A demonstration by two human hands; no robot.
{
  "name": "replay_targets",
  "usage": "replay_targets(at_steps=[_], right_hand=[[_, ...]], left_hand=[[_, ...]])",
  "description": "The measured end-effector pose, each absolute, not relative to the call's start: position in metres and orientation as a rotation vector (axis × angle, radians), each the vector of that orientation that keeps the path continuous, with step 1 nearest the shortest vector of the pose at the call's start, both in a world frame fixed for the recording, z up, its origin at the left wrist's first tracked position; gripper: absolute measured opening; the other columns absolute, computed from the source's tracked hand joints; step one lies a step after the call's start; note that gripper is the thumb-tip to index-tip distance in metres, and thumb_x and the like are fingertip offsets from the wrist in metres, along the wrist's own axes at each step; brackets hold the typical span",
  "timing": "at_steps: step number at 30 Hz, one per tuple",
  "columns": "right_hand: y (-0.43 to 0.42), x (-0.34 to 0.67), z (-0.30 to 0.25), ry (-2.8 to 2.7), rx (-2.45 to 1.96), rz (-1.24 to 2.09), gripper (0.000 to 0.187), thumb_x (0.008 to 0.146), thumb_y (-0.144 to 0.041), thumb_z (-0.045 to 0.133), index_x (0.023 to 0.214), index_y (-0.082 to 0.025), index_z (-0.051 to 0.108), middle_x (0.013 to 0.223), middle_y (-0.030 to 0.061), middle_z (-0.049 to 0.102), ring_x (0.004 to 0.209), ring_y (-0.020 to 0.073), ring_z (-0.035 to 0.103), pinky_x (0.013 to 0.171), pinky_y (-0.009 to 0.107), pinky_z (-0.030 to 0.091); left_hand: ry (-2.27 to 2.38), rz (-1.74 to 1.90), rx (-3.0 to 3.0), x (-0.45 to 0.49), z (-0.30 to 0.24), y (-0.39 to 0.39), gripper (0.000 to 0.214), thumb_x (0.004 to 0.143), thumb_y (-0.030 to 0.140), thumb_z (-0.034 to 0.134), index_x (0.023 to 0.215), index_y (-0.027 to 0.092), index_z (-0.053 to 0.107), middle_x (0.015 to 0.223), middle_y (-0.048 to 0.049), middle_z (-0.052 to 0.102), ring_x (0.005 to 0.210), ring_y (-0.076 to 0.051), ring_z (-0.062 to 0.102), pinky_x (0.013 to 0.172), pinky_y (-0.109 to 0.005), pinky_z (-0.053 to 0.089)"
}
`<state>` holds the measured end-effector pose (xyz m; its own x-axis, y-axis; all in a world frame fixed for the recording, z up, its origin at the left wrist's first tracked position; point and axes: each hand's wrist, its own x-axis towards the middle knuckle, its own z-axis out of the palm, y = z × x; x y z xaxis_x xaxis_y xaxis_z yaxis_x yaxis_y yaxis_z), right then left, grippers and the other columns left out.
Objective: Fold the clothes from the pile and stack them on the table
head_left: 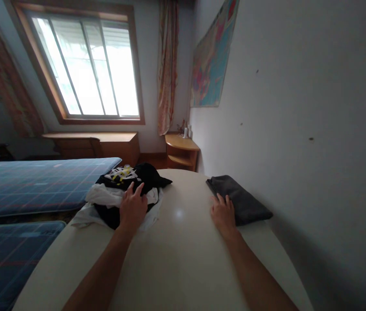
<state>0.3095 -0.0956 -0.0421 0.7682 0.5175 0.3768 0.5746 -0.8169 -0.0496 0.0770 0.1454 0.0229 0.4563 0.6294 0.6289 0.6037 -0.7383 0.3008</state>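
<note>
A rumpled pile of black and white clothes (106,194) lies on the left of the white table (183,268), with a yellow and white pattern on one black piece. My left hand (133,206) is at the pile's right side, fingers apart, nothing gripped. On the right, a folded dark grey cloth (243,201) lies flat near the wall. My right hand (223,212) rests at its left edge with the fingers spread; the fingertips touch or hover just over the fabric.
Two blue plaid mattresses (40,183) stand left of the table. Beyond are a wooden desk (118,137) under the window (88,65) and a corner shelf (183,141) with small items. A wall (299,108) bearing a map (213,60) closes off the right side.
</note>
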Motion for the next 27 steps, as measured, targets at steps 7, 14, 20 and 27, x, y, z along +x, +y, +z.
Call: replay_targets(at_steps=[7, 14, 20, 27], right_hand=[[-0.095, 0.305, -0.040, -0.894, -2.771, -0.537, 0.045, 0.093, -0.020, 0.044, 0.134, -0.017, 0.061, 0.146, 0.0109, 0.052, 0.140, 0.0357, 0.033, 0.112, 0.049, 0.026], [-0.088, 0.299, -0.032, -0.884, -2.685, -0.506, 0.045, 0.090, -0.019, 0.049, 0.134, -0.019, 0.060, 0.147, 0.0103, 0.051, 0.141, 0.0376, 0.033, 0.113, 0.057, 0.024], [-0.064, 0.258, 0.002, -1.224, -2.191, -0.423, 0.053, 0.090, -0.036, 0.060, 0.139, -0.018, 0.052, 0.144, 0.0128, 0.053, 0.143, 0.0315, 0.033, 0.116, 0.054, 0.026], [-0.046, 0.202, 0.033, -1.431, -1.622, -0.049, 0.067, 0.084, -0.021, 0.063, 0.147, -0.025, 0.042, 0.142, 0.0082, 0.056, 0.127, 0.0227, 0.054, 0.108, 0.041, 0.041]], left_hand=[[1.200, 1.131, 2.498, 0.062, 0.022, 0.169, 0.026, 0.093, 0.025, 0.047, 0.107, 0.018, 0.067, 0.109, -0.0112, 0.066, 0.094, -0.028, 0.065, 0.085, -0.040, 0.052], [0.732, 1.582, 2.423, 0.065, 0.049, 0.148, 0.019, 0.096, 0.025, 0.042, 0.102, 0.019, 0.059, 0.100, -0.0098, 0.061, 0.099, -0.026, 0.060, 0.091, -0.040, 0.049], [0.301, 1.597, 2.509, 0.064, 0.070, 0.113, 0.015, 0.098, 0.020, 0.044, 0.105, 0.019, 0.057, 0.105, -0.0083, 0.061, 0.101, -0.022, 0.057, 0.092, -0.037, 0.048], [-0.201, 1.058, 2.625, 0.059, 0.082, 0.084, 0.017, 0.099, 0.016, 0.043, 0.104, 0.021, 0.059, 0.104, -0.0053, 0.062, 0.098, -0.017, 0.059, 0.090, -0.031, 0.051]])
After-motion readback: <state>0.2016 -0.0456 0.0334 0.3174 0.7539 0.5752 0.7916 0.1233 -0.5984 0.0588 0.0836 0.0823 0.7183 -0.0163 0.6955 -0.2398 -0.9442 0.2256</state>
